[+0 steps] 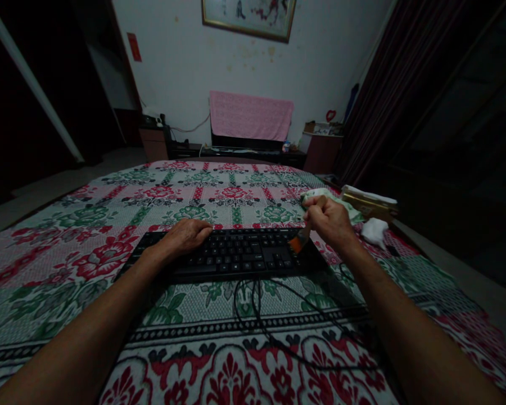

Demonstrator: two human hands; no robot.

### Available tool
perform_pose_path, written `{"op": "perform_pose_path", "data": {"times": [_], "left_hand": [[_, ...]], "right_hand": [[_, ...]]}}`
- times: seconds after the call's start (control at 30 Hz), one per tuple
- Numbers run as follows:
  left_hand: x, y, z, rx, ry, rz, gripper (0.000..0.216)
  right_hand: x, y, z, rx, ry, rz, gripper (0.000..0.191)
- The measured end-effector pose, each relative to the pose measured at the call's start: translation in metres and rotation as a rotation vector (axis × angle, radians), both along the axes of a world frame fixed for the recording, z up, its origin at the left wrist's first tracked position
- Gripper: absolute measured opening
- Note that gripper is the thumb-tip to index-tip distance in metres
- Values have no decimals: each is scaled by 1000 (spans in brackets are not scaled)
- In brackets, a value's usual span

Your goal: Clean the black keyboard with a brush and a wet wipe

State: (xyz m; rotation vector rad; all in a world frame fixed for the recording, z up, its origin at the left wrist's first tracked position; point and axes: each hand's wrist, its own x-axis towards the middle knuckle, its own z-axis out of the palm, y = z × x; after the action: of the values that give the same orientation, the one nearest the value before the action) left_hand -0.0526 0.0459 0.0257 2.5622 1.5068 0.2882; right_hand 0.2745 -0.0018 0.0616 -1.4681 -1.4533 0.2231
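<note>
A black computer keyboard (236,253) lies flat on a flower-patterned cloth, its keys facing up. My left hand (185,235) is laid over its left part, holding it at the far edge, and most of those fingers are bent out of sight. In my closed right hand (328,218) is a small brush (299,242) with orange bristles. The bristles point down at the keys on the keyboard's right side; whether they touch is hard to see in the dim light.
A black cable (278,343) loops across the cloth (168,194) on the near side. To the right lie a crumpled white tissue (375,232), a gold-coloured box (369,203) and a green-and-white packet (352,211). Beyond stands a low cabinet with a pink towel (251,115) above it.
</note>
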Motion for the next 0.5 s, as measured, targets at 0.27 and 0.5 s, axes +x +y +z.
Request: {"op": "perform_pose_path", "data": {"times": [0.27,0.5], "left_hand": [[-1,3,-3,-12,1,5,44],[-1,4,-4,-4,13,5,44]], "right_hand": [[21,-2,9,17,-38,-161,19],[6,-4,7,2,-33,-32,19]]}}
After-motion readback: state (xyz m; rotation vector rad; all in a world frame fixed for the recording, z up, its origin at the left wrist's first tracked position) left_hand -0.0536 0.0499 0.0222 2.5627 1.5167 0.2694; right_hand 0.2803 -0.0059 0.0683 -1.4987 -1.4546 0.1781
